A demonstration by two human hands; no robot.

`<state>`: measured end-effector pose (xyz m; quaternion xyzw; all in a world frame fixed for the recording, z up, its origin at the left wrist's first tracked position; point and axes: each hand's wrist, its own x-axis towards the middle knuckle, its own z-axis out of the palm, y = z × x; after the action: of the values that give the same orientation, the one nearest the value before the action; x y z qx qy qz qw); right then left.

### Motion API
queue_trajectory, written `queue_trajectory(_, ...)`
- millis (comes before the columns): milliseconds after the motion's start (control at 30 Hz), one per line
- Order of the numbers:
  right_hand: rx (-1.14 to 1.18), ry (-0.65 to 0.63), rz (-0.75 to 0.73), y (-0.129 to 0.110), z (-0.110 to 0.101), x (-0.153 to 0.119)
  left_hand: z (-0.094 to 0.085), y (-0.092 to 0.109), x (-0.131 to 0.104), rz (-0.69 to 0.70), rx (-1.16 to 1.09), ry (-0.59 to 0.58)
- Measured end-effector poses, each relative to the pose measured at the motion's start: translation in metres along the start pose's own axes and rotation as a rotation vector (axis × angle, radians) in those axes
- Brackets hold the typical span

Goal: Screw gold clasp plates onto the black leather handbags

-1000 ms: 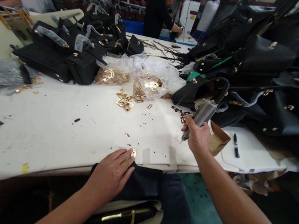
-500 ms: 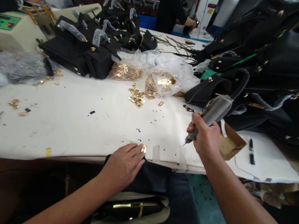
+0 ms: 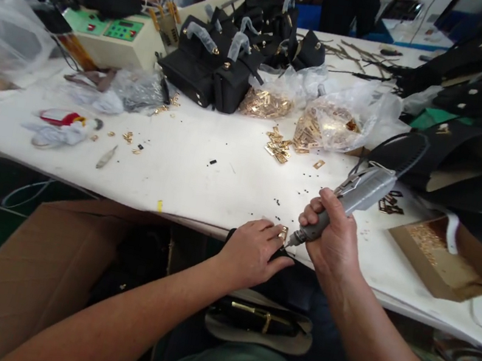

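Note:
In my right hand [image 3: 335, 230] is a grey electric screwdriver [image 3: 369, 186], fingers wrapped round its body. It slants down to the left, its bit beside a small gold metal plate [image 3: 283, 233] at the table's front edge. My left hand [image 3: 252, 249] presses the plate and a black flap down there, fingertips on the plate and thumb stretched to the right. The flap is mostly hidden under that hand. Below, on my lap, lies a black handbag [image 3: 286, 323] with beige lining and gold trim. Whether the bit touches a screw is too small to tell.
Loose gold plates [image 3: 278, 147] lie ahead, before plastic bags of gold fittings [image 3: 326, 130]. A cardboard tray [image 3: 459, 285] with small gold pieces stands right. Black handbags [image 3: 233, 90] fill the back; more pile up right. A control box [image 3: 116, 39] is at left. Other people are behind.
The screwdriver has come down and left, its bit now beside the gold plate under my left fingertips. My view has shifted, showing more of the left side and the cardboard tray.

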<state>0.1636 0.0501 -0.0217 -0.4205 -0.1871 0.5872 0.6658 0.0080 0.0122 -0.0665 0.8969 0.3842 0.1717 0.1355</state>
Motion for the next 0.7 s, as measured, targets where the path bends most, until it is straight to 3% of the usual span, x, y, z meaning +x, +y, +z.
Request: queue_trajectory(700, -0.003, 0.012, -0.018, 0.0022, 0.0022, 0.0008, 0.0018, -0.0008, -0.0001, -0.002, 0.037, -0.012)
